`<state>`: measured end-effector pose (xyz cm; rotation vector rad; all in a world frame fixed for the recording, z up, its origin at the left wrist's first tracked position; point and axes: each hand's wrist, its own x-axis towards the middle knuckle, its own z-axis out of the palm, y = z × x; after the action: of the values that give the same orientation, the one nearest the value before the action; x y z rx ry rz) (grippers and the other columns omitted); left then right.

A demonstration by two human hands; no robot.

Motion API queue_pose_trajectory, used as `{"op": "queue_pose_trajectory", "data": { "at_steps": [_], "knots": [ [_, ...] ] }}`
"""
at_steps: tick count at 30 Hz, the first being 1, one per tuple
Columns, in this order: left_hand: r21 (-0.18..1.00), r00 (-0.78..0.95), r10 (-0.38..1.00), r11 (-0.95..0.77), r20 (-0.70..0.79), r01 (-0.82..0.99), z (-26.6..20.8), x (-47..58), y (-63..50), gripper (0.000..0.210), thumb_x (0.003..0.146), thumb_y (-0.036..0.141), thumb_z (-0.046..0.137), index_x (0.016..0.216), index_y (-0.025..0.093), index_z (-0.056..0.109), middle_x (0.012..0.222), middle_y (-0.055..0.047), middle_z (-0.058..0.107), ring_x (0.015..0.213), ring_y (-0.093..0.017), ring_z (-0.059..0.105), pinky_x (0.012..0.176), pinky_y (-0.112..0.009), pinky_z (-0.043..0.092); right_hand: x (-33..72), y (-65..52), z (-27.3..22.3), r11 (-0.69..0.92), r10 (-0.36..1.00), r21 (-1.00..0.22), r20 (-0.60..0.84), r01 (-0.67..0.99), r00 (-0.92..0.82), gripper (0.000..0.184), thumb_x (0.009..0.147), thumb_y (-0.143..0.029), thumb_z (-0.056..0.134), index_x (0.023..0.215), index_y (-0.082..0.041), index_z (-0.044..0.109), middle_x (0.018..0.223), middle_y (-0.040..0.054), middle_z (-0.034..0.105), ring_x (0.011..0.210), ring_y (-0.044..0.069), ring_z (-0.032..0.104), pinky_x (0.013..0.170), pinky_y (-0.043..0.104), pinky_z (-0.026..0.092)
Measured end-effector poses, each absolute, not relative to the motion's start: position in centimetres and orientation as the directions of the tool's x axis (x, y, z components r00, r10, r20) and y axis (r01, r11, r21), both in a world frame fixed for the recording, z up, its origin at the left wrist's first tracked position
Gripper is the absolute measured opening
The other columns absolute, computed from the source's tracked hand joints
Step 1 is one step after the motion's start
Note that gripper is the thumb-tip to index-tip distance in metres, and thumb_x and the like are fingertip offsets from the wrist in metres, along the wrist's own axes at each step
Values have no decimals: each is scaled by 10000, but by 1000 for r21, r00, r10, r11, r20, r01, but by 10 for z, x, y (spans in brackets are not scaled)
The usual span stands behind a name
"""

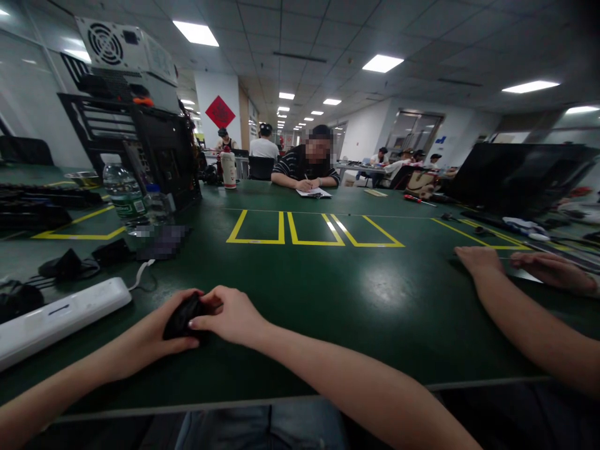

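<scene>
Near the table's front left, a small black object [182, 317] sits between my two hands; its kind I cannot make out. My left hand [157, 331] curls round its left side, thumb below and fingers above. From the right, my right hand [234, 317] pinches it with thumb and fingertips. Part of the object is hidden by the fingers. Just left of my hands lies a white power strip [65, 315], its cable running toward the back.
Black adapters [65, 265], a water bottle [122, 190] and a computer case [164, 150] stand left. Yellow tape [316, 242] marks the green table. At right are another person's arms [510, 306] and a monitor [510, 178]. A person [300, 165] writes opposite.
</scene>
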<state>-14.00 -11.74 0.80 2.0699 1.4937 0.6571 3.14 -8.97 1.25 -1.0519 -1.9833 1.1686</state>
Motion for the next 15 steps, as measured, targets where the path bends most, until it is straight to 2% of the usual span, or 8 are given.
{"op": "queue_pose_trajectory", "data": {
  "at_steps": [5, 8, 12, 15],
  "knots": [
    [473, 246, 969, -221, 8, 853, 6, -193, -121, 673, 677, 463, 537, 1221, 221, 223, 1259, -57, 416, 1157, -235, 393, 954, -335, 324, -10, -86, 20, 361, 821, -871, 126, 334, -557, 430, 569, -411, 663, 925, -181, 588, 903, 35, 645, 771, 152, 601, 654, 243, 459],
    [403, 246, 969, -224, -5, 887, 4, -205, -118, 685, 702, 476, 506, 1247, 213, 186, 1292, -65, 373, 1180, -229, 366, 966, -335, 309, -19, -81, 22, 344, 818, -870, 92, 354, -568, 426, 548, -409, 677, 910, -194, 610, 896, 27, 652, 786, 156, 604, 654, 232, 454],
    [386, 261, 965, -245, 10, 889, 1, -206, -116, 702, 709, 480, 495, 1276, 229, 166, 1301, -36, 367, 1173, -215, 379, 965, -319, 318, -23, -74, 21, 284, 820, -879, 15, 383, -572, 394, 527, -402, 692, 866, -209, 638, 856, 7, 662, 773, 157, 609, 625, 215, 452],
    [392, 246, 969, -228, 4, 891, 2, -204, -116, 754, 699, 502, 490, 1302, 236, 122, 1310, -22, 359, 1169, -208, 387, 967, -319, 320, -22, -72, 23, 305, 811, -856, 4, 417, -586, 383, 544, -420, 677, 863, -211, 641, 855, 3, 664, 773, 156, 608, 614, 209, 448]
  ]
}}
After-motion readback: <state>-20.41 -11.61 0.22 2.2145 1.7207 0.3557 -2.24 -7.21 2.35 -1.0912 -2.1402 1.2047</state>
